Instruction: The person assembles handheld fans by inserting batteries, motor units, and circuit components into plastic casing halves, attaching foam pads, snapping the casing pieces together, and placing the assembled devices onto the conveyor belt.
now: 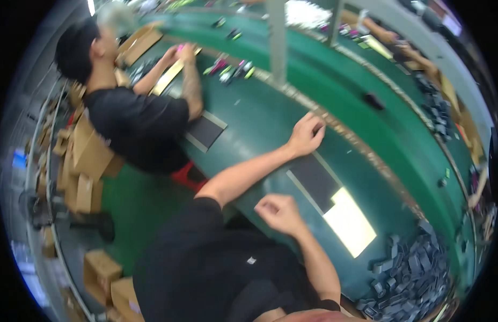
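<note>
My left hand (307, 135) is over the green work table (254, 126), close to the ledge beside the conveyor. Its fingers are curled in, with a dark spot between them that I cannot make out. My right hand (282, 213) is nearer my body, above the table's near edge, its fingers bent together. Anything inside it is hidden. Just right of my hands lies a dark rectangular mat (315, 180) with pale strips along its sides. A bright pale-yellow sheet (352, 228) with a stepped edge overlaps the mat's near end.
A heap of dark grey curved pieces (412, 271) covers the table's near right. Beyond the ledge runs a green conveyor (345, 91) with a blurred dark item (374, 101) on it. At left a co-worker (136, 123) works beside small colourful pieces (227, 70). Cardboard boxes (88, 150) stand behind.
</note>
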Demonstrator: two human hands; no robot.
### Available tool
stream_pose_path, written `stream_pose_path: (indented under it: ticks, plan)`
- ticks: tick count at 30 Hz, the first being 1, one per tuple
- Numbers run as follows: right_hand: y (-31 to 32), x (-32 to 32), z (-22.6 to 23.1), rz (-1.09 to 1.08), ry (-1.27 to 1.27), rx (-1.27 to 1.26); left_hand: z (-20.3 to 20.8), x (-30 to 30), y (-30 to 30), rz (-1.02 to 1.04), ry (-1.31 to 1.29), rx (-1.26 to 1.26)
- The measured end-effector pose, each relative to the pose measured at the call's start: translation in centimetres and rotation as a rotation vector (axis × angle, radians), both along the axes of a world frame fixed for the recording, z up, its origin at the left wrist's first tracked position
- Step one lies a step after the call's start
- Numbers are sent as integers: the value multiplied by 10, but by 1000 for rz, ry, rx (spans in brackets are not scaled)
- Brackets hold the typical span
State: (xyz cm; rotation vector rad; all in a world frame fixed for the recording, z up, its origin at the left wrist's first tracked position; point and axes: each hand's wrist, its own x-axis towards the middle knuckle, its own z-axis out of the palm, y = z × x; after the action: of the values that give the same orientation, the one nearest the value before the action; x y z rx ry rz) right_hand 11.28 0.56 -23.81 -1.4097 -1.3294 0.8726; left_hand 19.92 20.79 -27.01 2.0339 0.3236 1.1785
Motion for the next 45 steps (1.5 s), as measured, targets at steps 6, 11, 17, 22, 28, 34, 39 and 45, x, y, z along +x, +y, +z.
stream_pose_path:
  ticks: [6,11,17,22,28,34,39,45]
  plan:
    - [7,-3,-11,53,-52,39,-7,-63,68,293,108,224]
    - [7,-1,-12,34,-43,40,3,-77,174,627,384,310]
    - [5,4,-19,23,55,8,17,-76,267,884,820,336]
    - [6,6,-16,22,53,-16,6,-90,270,817,662,495]
    - [4,-1,-19,28,137,-11,23,-112,225,670,403,310]
    - [2,10,-8,-78,145,8,37,-123,114,82,141,-502]
    - [-2,40,-3,-508,370,70,54,-94,-10,-367,55,-843]
    - [-66,64,9,-710,654,81,44,-61,-108,-540,111,-868]
